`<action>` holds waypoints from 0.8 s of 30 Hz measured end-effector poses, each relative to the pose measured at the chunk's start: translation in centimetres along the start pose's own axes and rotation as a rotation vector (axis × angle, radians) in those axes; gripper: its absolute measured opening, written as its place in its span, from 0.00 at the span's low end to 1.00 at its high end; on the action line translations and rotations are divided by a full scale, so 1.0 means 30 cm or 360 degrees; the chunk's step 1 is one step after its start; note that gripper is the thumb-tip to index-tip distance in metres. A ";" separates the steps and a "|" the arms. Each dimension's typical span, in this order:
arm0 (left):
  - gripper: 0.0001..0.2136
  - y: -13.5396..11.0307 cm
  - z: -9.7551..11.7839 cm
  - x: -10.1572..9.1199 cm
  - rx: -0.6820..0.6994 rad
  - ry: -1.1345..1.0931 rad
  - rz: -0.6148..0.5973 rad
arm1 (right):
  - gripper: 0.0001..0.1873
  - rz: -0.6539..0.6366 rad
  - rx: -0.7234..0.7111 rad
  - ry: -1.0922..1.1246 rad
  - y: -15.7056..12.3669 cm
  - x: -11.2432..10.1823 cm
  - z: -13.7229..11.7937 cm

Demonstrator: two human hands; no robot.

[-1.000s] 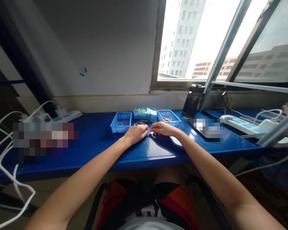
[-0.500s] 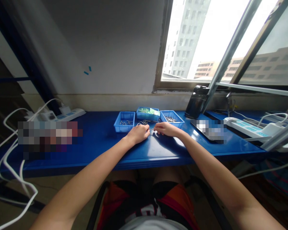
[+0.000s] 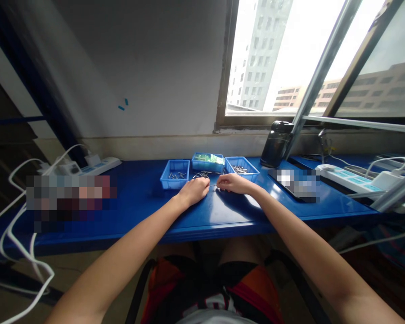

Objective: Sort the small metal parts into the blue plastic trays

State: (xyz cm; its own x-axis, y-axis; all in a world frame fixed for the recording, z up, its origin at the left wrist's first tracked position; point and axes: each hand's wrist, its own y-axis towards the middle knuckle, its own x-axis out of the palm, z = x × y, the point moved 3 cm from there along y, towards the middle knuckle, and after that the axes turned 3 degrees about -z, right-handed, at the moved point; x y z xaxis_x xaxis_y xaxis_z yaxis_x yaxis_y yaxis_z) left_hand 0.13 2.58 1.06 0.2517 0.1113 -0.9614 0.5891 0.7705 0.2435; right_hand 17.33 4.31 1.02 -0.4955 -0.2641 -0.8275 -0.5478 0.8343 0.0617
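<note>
Both hands sit in the middle of the frame, low on the blue tabletop point(image 3: 138, 202). The left hand point(image 3: 194, 191) and right hand point(image 3: 232, 183) meet w/ fingertips almost touching. Between them is a tiny thin metal pin point(image 3: 213, 185). Both sets of fingers look pinched on it, one at each end, but it's too small to be sure.

Just behind the hands is a loose pile of pins point(image 3: 204, 174) on the tabletop. Three little blue trays stand in a row behind that: left tray point(image 3: 175, 174) w/ a few pins, middle tray point(image 3: 207, 162) w/ sth green, right tray point(image 3: 241, 167) w/ more pins.

Open room: lots of bare blue to the left of the hands, and a strip in front, down to the tabletop's front edge at mid frame. To the right it's tighter: a black jar point(image 3: 275, 144), a blurred flat thing, then a white power strip point(image 3: 347, 176) w/ cables. Another power strip point(image 3: 94, 165) lies at the far left by the wall.
</note>
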 end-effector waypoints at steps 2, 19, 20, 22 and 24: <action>0.08 -0.002 0.007 -0.009 0.0039 -0.0048 0.0059 | 0.14 0.0023 -0.0019 -0.0026 0.005 0.002 0.005; 0.07 -0.001 0.021 -0.008 0.0253 -0.0304 0.0144 | 0.20 -0.0027 -0.0118 0.0155 0.009 0.022 -0.014; 0.07 -0.003 0.024 -0.011 0.0229 -0.0299 0.0141 | 0.20 -0.0039 -0.0104 0.0157 0.006 0.018 -0.017; 0.07 -0.005 0.024 -0.014 0.0159 -0.0273 0.0134 | 0.21 -0.0075 -0.0098 0.0170 -0.002 0.008 -0.027; 0.07 -0.005 0.021 -0.016 0.0095 -0.0230 0.0123 | 0.22 -0.0117 -0.0095 0.0191 -0.010 0.001 -0.037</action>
State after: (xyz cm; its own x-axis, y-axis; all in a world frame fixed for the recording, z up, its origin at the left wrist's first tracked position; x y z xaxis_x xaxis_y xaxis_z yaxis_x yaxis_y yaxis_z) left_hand 0.40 2.01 1.55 0.4030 0.0741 -0.9122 0.6071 0.7242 0.3271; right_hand 16.72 3.51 1.60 -0.5273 -0.3825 -0.7587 -0.6231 0.7811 0.0393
